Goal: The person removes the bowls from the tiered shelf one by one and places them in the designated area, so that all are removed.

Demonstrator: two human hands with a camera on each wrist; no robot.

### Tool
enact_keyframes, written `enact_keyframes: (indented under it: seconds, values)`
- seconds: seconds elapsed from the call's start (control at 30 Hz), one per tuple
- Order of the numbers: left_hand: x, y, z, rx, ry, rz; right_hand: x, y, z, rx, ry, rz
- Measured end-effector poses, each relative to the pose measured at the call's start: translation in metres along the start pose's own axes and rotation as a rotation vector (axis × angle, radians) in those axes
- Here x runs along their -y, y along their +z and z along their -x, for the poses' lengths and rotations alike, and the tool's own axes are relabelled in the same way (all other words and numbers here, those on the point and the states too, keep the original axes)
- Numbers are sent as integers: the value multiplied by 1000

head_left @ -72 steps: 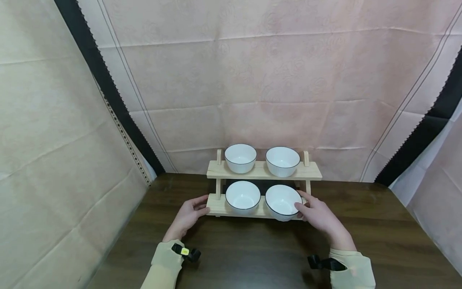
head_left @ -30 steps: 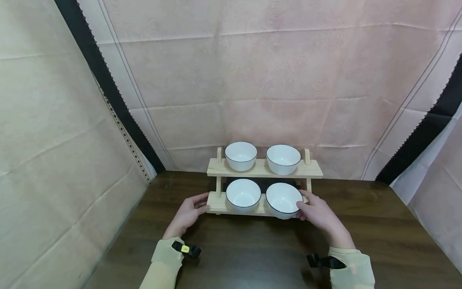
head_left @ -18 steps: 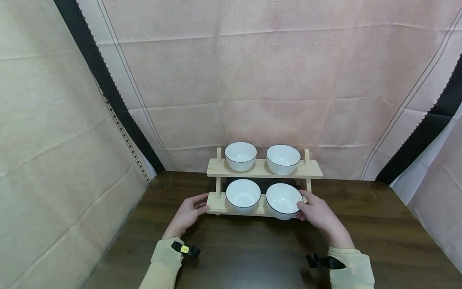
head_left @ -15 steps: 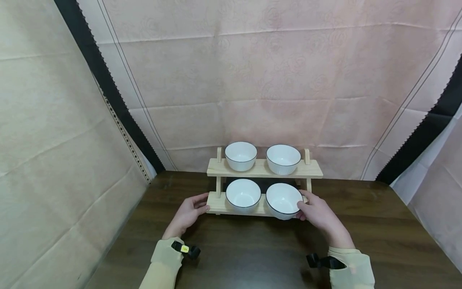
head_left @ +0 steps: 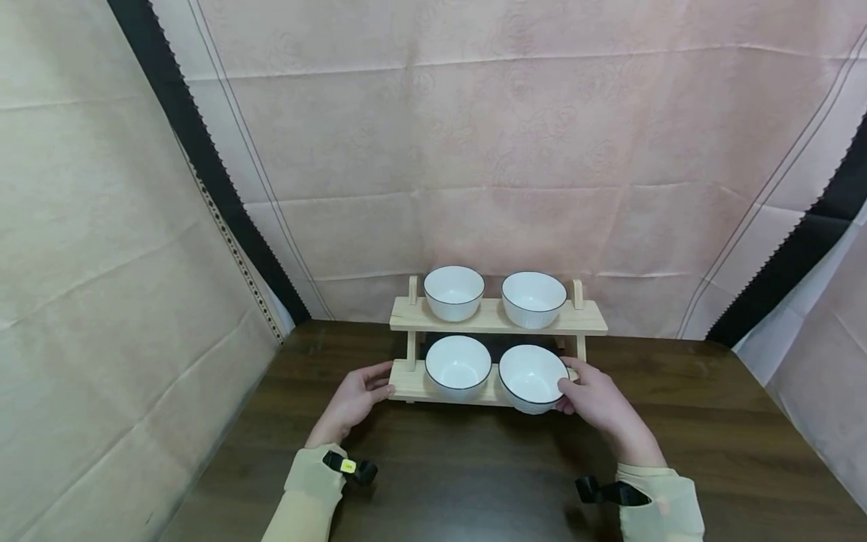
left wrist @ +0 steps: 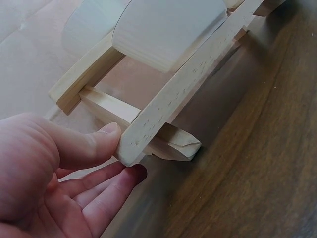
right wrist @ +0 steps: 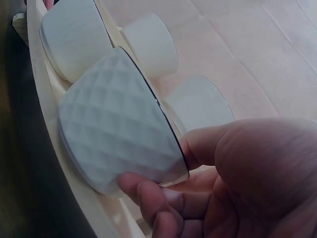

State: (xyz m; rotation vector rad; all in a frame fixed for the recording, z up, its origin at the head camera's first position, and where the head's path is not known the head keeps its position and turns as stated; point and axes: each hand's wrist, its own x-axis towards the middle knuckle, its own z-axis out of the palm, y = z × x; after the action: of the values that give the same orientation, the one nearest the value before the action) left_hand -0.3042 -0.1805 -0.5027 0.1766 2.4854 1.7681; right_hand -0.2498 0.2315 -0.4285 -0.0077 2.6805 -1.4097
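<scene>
A two-tier pale wooden shelf rack [head_left: 492, 318] bears white bowls with dark rims, two on each tier. At the rack's left end, my left hand [head_left: 352, 400] pinches the lower board; in the left wrist view its thumb lies against the board end [left wrist: 148, 124] and fingertips touch from below. My right hand [head_left: 599, 403] grips the lower right bowl [head_left: 531, 376] by its right side. The right wrist view shows thumb at the rim and curled fingers against this bowl's diamond-patterned wall [right wrist: 119, 119]. Beside it stands the lower left bowl [head_left: 457, 365].
On the upper tier sit a left bowl [head_left: 454, 292] and a right bowl [head_left: 533, 299]. The rack stands near the back edge of a dark brown wooden table [head_left: 474, 467]. Pale cloth [head_left: 515, 150] hangs behind it, and another cloth [head_left: 135, 301] at the left.
Both hands keep their holds on the board and the lower right bowl. The whole head view has shifted slightly since the earliest frame; no clear movement of the rack or bowls shows.
</scene>
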Motion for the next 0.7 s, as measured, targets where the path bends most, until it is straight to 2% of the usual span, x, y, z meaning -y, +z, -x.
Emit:
enact_keyframes:
  seconds: [0.43,0.7]
  values:
    - [2,0,-1,8,-1,-3,1,-4,2,19,5,27]
    - [3,-1,-1,10,2,-1,10,-10,14,101,-54,36]
